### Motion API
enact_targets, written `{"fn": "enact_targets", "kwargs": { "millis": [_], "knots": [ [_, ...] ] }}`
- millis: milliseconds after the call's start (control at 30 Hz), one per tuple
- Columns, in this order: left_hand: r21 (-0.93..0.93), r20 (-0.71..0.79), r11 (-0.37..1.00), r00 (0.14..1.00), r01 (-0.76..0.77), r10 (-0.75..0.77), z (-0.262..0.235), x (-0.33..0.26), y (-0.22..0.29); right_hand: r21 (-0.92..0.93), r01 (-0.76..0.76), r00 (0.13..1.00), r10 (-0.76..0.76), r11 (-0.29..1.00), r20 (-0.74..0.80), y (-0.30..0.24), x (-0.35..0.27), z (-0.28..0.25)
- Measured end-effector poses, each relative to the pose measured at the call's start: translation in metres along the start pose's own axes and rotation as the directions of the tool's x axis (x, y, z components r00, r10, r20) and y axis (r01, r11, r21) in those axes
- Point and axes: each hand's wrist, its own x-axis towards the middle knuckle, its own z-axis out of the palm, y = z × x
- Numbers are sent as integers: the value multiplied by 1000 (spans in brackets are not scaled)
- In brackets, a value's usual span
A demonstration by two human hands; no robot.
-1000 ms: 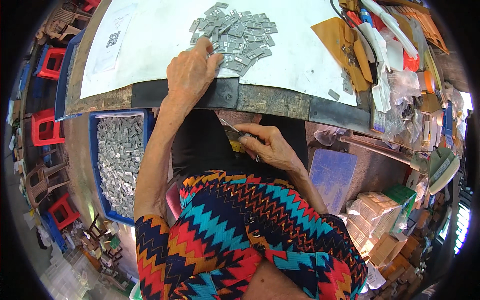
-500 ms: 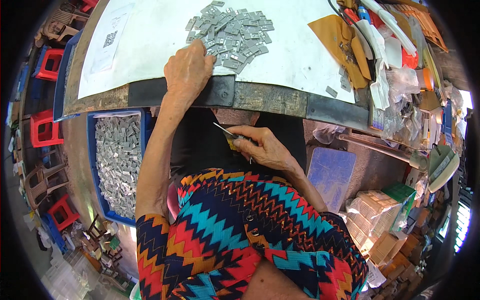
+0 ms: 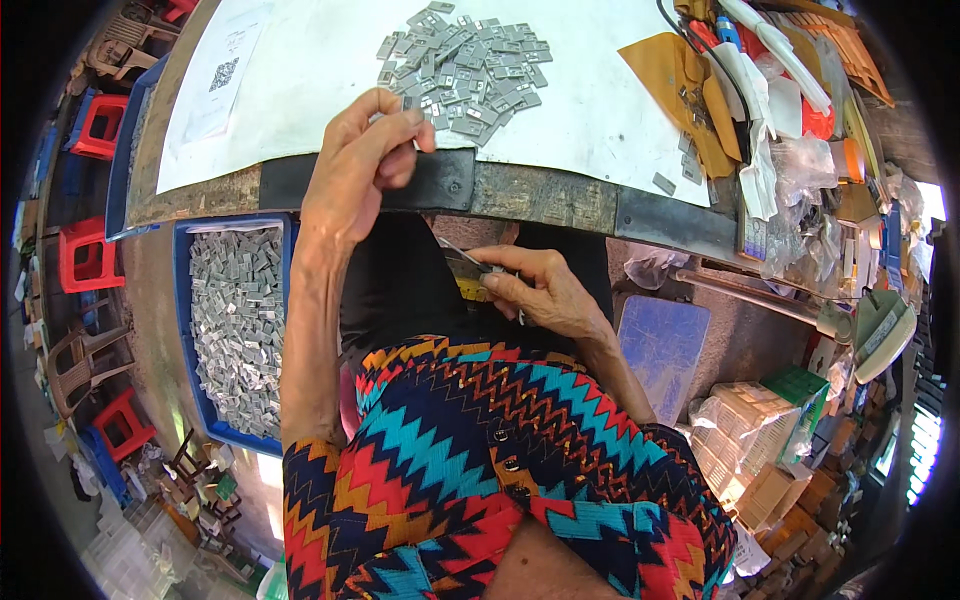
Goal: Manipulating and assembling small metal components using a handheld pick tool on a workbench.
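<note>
My left hand [image 3: 368, 160] is just above the table's front edge. Its thumb and forefinger pinch a small flat grey piece [image 3: 411, 103]. Right beyond the fingertips lies a loose pile of similar grey rectangular pieces [image 3: 480, 70], some with small holes or marks. Low over my lap, my right hand [image 3: 540, 290] is closed around a thin-bladed hand tool [image 3: 455, 249]. The slim metal blade points up and left; my fingers cover most of its handle. Something yellow [image 3: 472, 288] shows beneath that hand.
White paper covers the worktable [image 3: 540, 195]. A blue crate [image 3: 182, 330] full of grey pieces stands at lower left. Brown paper [image 3: 665, 70], plastic bags and clutter crowd the table's right end. A blue stool top [image 3: 662, 345] and a metal bar [image 3: 745, 285] are at right.
My left hand has drawn back from the pile and turned, now with a grey piece at its fingertips. The right hand has shifted slightly, with its tool blade lower against my lap.
</note>
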Motion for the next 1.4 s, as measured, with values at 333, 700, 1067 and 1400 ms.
{"fn": "enact_targets", "kwargs": {
  "millis": [333,700,1067,1400],
  "knots": [
    [-257,-26,965,997,62,-71,11,-53,-23,-56,110,973,-119,992,-200,-20,-5,5],
    [64,-113,997,993,-34,41,12,-69,-34,-359,305,906,-386,882,-177,-30,7,21],
    [284,-159,955,978,-85,134,14,-72,-38,-341,239,932,-313,909,-181,-29,8,26],
    [378,-156,922,976,-85,154,15,-72,-38,-342,244,933,-316,907,-173,-28,8,24]
  ]
}}
